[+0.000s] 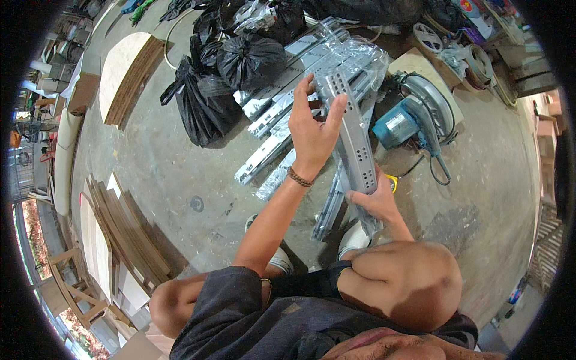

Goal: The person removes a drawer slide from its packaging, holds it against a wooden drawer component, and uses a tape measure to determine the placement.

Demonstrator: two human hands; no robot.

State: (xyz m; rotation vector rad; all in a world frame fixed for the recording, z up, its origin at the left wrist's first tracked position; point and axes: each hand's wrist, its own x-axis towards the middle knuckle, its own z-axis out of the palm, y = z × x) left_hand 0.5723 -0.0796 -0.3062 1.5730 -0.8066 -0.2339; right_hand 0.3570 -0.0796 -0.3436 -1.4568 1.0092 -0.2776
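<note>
I hold a long grey metal drawer slide [358, 150], dotted with round holes and wrapped in clear plastic, tilted above the floor. My right hand [382, 201] grips its near end, thumb across the top face. Around the far part, my left hand [315, 132] has a loose hold. Its thumb lies over the slide, and its other fingers are at the left edge, partly hidden. Below and beyond lies a loose pile of plastic-wrapped drawer slides [264, 157]. One more wrapped slide [327, 211] rests on the floor between my feet.
A blue circular saw [399, 125] with a cord stands right of the pile. A yellow tape measure [392, 182] shows beside my right hand. Black plastic bags [207, 114] lie beyond. Curved wooden pieces [127, 75] and stacked boards [123, 225] are at the left.
</note>
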